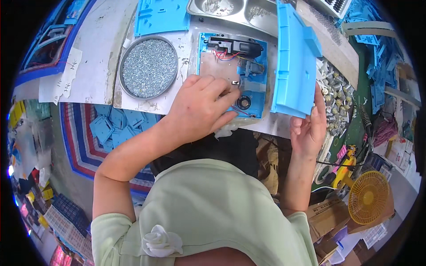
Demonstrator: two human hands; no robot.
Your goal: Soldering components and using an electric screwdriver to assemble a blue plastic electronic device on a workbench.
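My left hand (199, 106) is over the near left part of a blue plastic housing (262, 84) lying on the table. Its fingers are bent and drawn together over a brown board (217, 66); what the fingertips hold, if anything, is hidden. Inside the housing sit a black mechanism (235, 46) with red and blue wires, a small grey motor-like part (254, 68), and a round black part (243, 102) beside my fingertips. My right hand (310, 126) grips the near end of a blue plastic cover (293, 66), held tilted up to the right of the housing.
A round metal bowl (120, 75) of small screws stands left of the housing. Behind are a blue panel (162, 15) and a metal tray (242, 17) with small parts. Metal pieces (339, 97) are heaped at right. A yellow fan (368, 197) stands lower right; a striped bag (80, 137) holds blue parts.
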